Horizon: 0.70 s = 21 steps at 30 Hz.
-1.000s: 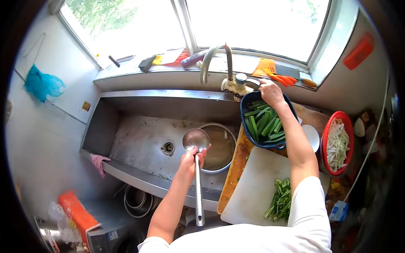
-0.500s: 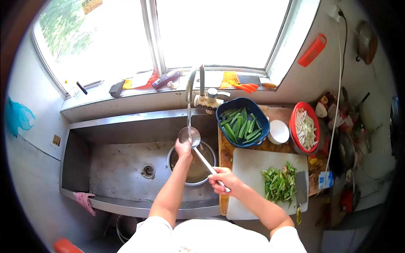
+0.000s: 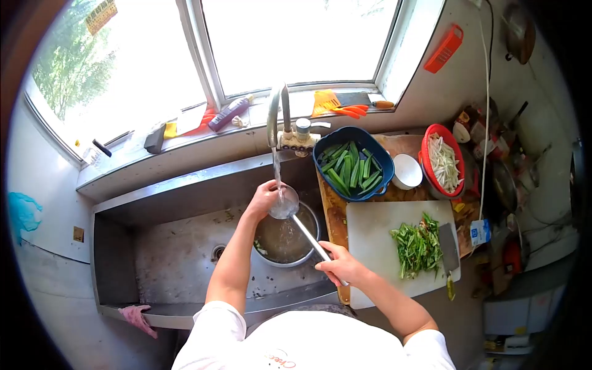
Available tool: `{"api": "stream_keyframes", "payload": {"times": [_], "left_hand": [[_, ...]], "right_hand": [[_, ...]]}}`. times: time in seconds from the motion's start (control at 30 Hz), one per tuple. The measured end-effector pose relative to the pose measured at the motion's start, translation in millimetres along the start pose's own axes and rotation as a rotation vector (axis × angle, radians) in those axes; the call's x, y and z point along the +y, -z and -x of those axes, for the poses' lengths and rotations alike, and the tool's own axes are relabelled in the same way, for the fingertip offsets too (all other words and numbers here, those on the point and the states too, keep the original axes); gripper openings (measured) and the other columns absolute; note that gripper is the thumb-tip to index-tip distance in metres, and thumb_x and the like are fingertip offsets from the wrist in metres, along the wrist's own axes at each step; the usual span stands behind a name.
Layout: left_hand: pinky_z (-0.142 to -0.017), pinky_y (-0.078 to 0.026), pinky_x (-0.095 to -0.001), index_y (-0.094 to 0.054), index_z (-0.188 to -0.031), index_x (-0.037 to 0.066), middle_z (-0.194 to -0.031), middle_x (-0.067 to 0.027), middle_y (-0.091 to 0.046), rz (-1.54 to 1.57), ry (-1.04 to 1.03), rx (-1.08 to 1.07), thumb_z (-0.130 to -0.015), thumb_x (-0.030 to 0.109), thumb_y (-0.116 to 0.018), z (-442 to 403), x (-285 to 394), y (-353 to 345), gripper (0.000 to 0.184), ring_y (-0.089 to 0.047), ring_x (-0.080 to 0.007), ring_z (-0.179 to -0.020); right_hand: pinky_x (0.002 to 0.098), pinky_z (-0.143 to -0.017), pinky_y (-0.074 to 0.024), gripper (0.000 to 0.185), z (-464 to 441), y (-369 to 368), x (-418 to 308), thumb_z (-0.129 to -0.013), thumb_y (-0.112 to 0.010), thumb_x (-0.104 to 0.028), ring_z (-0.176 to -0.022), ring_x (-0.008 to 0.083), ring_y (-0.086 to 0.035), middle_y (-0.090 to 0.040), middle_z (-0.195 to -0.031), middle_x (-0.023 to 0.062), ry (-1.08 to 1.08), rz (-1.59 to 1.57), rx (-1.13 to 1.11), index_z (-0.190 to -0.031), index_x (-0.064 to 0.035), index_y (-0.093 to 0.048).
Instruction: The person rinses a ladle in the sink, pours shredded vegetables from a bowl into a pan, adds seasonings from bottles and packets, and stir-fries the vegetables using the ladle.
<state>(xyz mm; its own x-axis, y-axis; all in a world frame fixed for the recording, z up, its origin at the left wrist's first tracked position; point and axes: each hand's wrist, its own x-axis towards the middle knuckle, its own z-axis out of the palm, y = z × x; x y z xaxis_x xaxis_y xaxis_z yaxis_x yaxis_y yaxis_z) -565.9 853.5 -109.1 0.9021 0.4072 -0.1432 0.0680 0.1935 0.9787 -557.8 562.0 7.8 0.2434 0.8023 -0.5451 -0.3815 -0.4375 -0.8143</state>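
A metal ladle (image 3: 284, 203) is held over a round metal pot (image 3: 262, 253) of water in the sink. My right hand (image 3: 340, 266) is wrapped round the lower part of the ladle's handle. At the bowl end, my left hand (image 3: 263, 200) grips the left rim, its fingertips partly hidden. Water from the faucet (image 3: 274, 117) runs down onto the ladle's bowl and drips into the pot. A few pale scraps float near the pot's left side.
The steel sink (image 3: 179, 265) has a drain left of the pot. To the right are a blue basket (image 3: 383, 185) of cut okra, a white bowl (image 3: 407, 171), a red basin (image 3: 425, 161) of pale strips, and a cutting board (image 3: 370, 246) with chopped greens and a cleaver (image 3: 449, 246).
My left hand has shifted from covering the ladle's bowl to its left rim, leaving more of the bowl visible. My right hand still holds the handle. The camera view has turned slightly.
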Motion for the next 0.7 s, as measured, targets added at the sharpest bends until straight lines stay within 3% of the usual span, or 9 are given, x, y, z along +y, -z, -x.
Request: {"api": "stream_keyframes", "payload": {"times": [0.1, 0.2, 0.27, 0.3, 0.4, 0.43, 0.47, 0.57, 0.7], "left_hand": [[-0.086, -0.053, -0.0509, -0.054, -0.120, 0.004, -0.104, -0.0136, -0.063, 0.882, -0.093, -0.065, -0.081, -0.005, -0.053, 24, 12, -25, 0.041, -0.065, -0.0279, -0.093], [-0.081, -0.055, -0.0494, -0.051, -0.119, 0.001, -0.104, -0.0144, -0.064, 1.056, -0.016, 0.239, -0.083, -0.004, -0.050, 24, -21, -36, 0.037, -0.065, -0.0269, -0.090], [-0.074, -0.057, -0.0433, -0.054, -0.114, 0.002, -0.097, -0.0130, -0.065, 1.053, 0.075, 0.282, -0.087, 0.003, -0.046, 19, -67, -36, 0.027, -0.065, -0.0237, -0.083], [-0.070, -0.057, -0.0403, -0.055, -0.111, 0.003, -0.094, -0.0123, -0.066, 1.051, 0.122, 0.304, -0.090, 0.006, -0.045, 20, -74, -39, 0.024, -0.065, -0.0221, -0.079], [-0.058, -0.055, -0.0306, -0.057, -0.103, 0.004, -0.084, -0.0103, -0.066, 1.007, 0.424, 0.395, -0.094, 0.020, -0.039, 20, -66, -60, 0.026, -0.062, -0.0176, -0.068], [-0.053, -0.050, -0.0261, -0.059, -0.101, 0.004, -0.080, -0.0102, -0.065, 1.068, 0.437, 0.409, -0.095, 0.029, -0.037, 22, -56, -70, 0.035, -0.058, -0.0159, -0.061], [-0.050, -0.048, -0.0254, -0.057, -0.102, 0.004, -0.078, -0.0092, -0.064, 1.195, 0.396, 0.429, -0.096, 0.030, -0.039, 24, -42, -79, 0.032, -0.056, -0.0153, -0.059], [-0.050, -0.048, -0.0292, -0.048, -0.106, 0.003, -0.078, -0.0113, -0.061, 0.756, 0.136, 0.671, -0.099, 0.027, -0.041, 29, -28, -104, 0.025, -0.057, -0.0147, -0.062], [-0.056, -0.051, -0.0320, -0.048, -0.104, 0.001, -0.077, -0.0130, -0.062, 0.385, 0.093, 0.569, -0.099, 0.018, -0.039, 45, -27, -88, 0.020, -0.061, -0.0165, -0.064]], "right_hand": [[0.0248, -0.031, -0.0331, 0.066, -11, 2, -3, -0.086, -0.057, -0.002, -0.033, 0.0107, -0.044, -0.047, -0.057, 0.0021, 0.064, -0.130, -0.030, -0.142, 0.0017, -0.023], [0.0252, -0.031, -0.0340, 0.061, -25, 0, -1, -0.088, -0.056, -0.005, -0.033, 0.0109, -0.044, -0.050, -0.063, 0.0029, 0.062, -0.121, -0.046, -0.141, 0.0008, -0.026], [0.0248, -0.031, -0.0344, 0.054, -30, -4, 0, -0.089, -0.055, -0.007, -0.033, 0.0110, -0.044, -0.051, -0.065, 0.0014, 0.065, -0.027, 0.011, -0.137, -0.0009, -0.031], [0.0304, -0.035, -0.0407, 0.055, -32, -3, 2, -0.087, -0.056, -0.009, -0.038, 0.0177, -0.052, -0.056, -0.071, 0.0060, 0.030, 0.125, 0.075, -0.138, -0.0071, -0.033], [0.0402, -0.047, -0.0476, 0.063, -52, -1, 36, -0.084, -0.059, -0.008, -0.051, 0.0274, -0.060, -0.059, -0.075, 0.0155, 0.561, 1.144, 0.440, -0.142, -0.0158, -0.035], [0.0476, -0.056, -0.0490, 0.065, -52, -6, 33, -0.078, -0.060, -0.008, -0.063, 0.0346, -0.063, -0.060, -0.082, 0.0197, 0.326, 1.244, 0.465, -0.138, -0.0237, -0.041], [0.0477, -0.055, -0.0491, 0.065, -58, -6, 30, -0.077, -0.059, -0.007, -0.062, 0.0347, -0.063, -0.060, -0.082, 0.0195, 0.308, 1.317, 0.493, -0.138, -0.0228, -0.042], [0.0463, -0.050, -0.0497, 0.065, -82, -2, 29, -0.073, -0.058, -0.004, -0.058, 0.0356, -0.063, -0.059, -0.075, 0.0164, 0.395, 1.507, 0.574, -0.135, -0.0179, -0.044], [0.0505, -0.058, -0.0502, 0.049, -96, -8, 9, -0.073, -0.055, -0.002, -0.068, 0.0386, -0.064, -0.063, -0.079, 0.0166, 0.384, 1.304, 0.487, -0.121, -0.0111, -0.051]]}}
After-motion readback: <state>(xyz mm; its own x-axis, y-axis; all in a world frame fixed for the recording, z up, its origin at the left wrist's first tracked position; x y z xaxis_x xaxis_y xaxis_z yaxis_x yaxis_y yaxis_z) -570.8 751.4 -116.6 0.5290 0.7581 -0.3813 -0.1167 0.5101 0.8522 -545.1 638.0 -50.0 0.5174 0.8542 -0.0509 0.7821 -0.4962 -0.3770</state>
